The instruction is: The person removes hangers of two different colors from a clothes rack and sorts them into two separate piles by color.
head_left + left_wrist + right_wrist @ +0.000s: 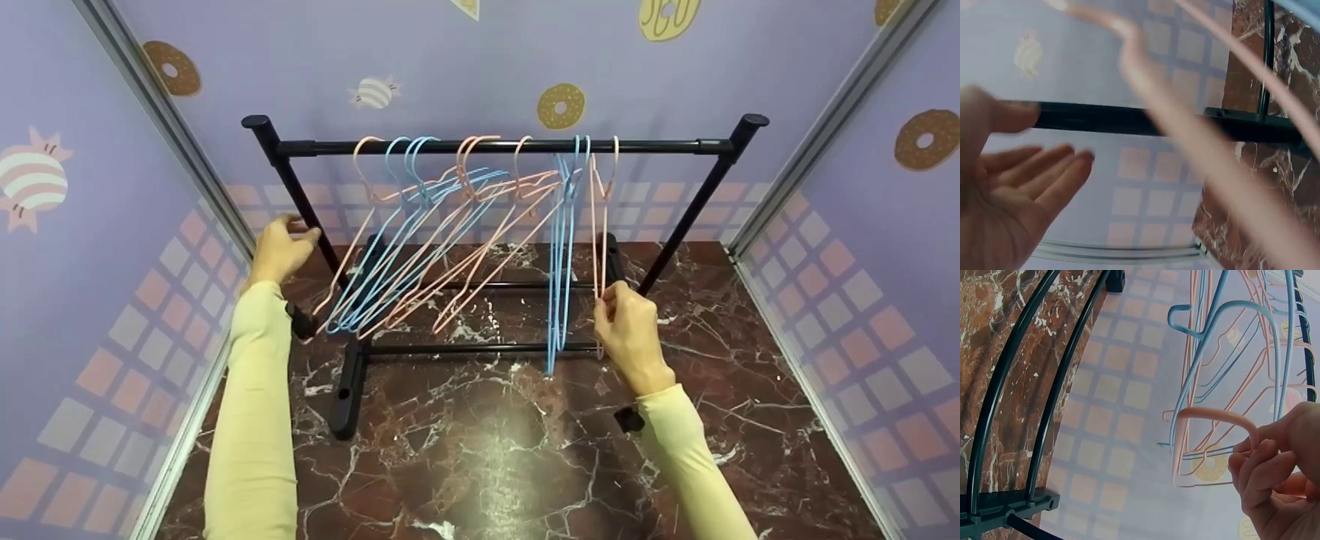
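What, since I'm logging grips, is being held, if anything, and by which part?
The right hand pinches a pink hanger near its closer end; the left hand holds nothing.

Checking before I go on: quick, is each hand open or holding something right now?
Left hand: open, beside the black rack post; contact unclear.
Right hand: closed, gripping one end of a pink hanger.

A black rack [667, 147] on marbled floor [487, 469] carries pink and blue hangers [466, 193].
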Demonstrator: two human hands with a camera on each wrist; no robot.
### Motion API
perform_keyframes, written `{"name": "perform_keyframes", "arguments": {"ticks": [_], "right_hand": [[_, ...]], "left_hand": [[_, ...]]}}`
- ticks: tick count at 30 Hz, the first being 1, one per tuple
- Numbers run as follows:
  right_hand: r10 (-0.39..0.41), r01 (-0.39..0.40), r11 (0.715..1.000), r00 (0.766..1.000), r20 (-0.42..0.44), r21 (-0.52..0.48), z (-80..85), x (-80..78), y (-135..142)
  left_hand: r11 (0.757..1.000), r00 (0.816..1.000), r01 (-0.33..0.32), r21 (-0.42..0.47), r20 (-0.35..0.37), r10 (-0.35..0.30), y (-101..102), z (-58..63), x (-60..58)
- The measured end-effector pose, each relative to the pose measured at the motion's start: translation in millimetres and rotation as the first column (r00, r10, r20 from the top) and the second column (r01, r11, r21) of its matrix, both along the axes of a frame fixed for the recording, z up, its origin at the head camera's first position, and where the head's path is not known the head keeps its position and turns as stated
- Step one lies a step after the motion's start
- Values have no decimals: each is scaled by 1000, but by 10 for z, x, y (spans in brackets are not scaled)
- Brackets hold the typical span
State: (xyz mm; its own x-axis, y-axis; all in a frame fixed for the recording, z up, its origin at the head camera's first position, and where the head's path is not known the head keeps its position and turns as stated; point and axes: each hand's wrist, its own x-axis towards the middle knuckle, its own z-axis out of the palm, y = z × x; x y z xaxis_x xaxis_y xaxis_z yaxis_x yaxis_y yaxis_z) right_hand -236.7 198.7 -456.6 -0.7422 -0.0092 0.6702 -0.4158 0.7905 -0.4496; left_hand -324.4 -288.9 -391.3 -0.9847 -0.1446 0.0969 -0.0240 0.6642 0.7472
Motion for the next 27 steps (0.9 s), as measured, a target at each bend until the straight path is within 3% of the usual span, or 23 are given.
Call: {"name": "perform_keyframes", "arguments": {"ticks": [4, 13, 17, 27], "right_hand": [[7, -7, 1000, 1000, 24, 1, -7, 20, -19], [-20, 21, 1000, 999, 50, -4, -19, 14, -18], [-10, 10, 1000, 998, 55, -10, -6, 22, -22], [15, -15, 1000, 999, -44, 6, -23, 13, 43]], "left_hand": [[999, 999, 31, -22, 9, -31, -26, -5, -53], [998, 997, -7, -59, -74, 3, 51, -57, -94], [998, 997, -9, -66, -73, 4, 55, -55, -98], [999, 999, -12, -45, -47, 10, 41, -53, -101]]}}
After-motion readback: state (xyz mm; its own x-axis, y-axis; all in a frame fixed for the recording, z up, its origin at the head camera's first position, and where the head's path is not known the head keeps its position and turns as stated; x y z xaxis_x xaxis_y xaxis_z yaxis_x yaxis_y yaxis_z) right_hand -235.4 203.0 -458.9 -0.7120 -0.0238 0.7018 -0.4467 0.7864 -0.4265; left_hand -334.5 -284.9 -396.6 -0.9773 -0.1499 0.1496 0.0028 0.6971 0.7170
